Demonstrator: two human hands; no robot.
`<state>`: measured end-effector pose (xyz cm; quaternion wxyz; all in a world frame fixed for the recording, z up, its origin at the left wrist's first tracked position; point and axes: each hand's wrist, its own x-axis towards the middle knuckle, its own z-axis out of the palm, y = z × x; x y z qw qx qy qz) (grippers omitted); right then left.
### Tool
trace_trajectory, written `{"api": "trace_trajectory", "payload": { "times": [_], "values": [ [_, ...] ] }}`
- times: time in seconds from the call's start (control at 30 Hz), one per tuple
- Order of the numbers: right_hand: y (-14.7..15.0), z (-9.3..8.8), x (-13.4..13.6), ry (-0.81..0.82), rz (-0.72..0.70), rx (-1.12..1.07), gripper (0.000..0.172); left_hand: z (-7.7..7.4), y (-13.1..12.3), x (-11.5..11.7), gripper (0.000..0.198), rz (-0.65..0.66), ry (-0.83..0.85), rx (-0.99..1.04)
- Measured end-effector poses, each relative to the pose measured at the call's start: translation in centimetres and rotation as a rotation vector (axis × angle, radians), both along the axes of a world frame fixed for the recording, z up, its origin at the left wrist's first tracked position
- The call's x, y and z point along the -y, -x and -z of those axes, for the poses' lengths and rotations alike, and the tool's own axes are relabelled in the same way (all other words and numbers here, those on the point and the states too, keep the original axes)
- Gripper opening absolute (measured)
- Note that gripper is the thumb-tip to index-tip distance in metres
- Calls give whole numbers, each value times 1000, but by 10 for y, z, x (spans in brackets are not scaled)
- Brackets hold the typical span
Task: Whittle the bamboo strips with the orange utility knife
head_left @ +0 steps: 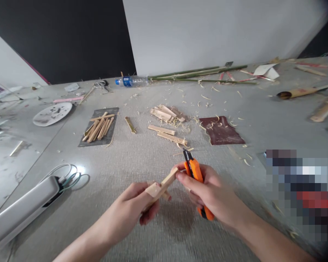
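Observation:
My left hand is closed around a short pale bamboo strip, which points up and to the right. My right hand grips an orange utility knife whose dark tip points away from me. My right thumb presses against the far end of the strip, close to the knife. Both hands hover over the grey table, near its front.
Beyond the hands lie loose bamboo pieces, a pile of split pieces with shavings, dark red sandpaper and a grey sheet holding several strips. Green bamboo stalks, a water bottle, scissors, a white plate and a power strip are also about.

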<state>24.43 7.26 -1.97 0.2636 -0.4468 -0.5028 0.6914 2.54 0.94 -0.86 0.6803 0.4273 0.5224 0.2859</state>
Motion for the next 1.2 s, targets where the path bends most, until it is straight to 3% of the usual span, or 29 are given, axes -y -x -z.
{"api": "trace_trajectory", "payload": {
  "times": [0.13,0.3,0.43,0.67,1.0,1.2],
  "values": [
    [1,-1,1,-24,21,45,38,-2,-2,-2,49,-4,-27,35],
    [2,-3,3,-143,43,77,46,8,-3,-2,41,-145,15,131],
    [1,-3,6,-281,12,112,42,11,-3,-3,41,-276,36,182],
    [2,-9,12,-533,-54,277,27,2,-8,-7,54,-544,120,94],
    [8,-8,14,-857,-114,422,17,5,-8,-9,52,-526,87,192],
    [8,-3,15,-899,-137,470,21,4,-9,-9,48,-526,146,223]
  ]
}}
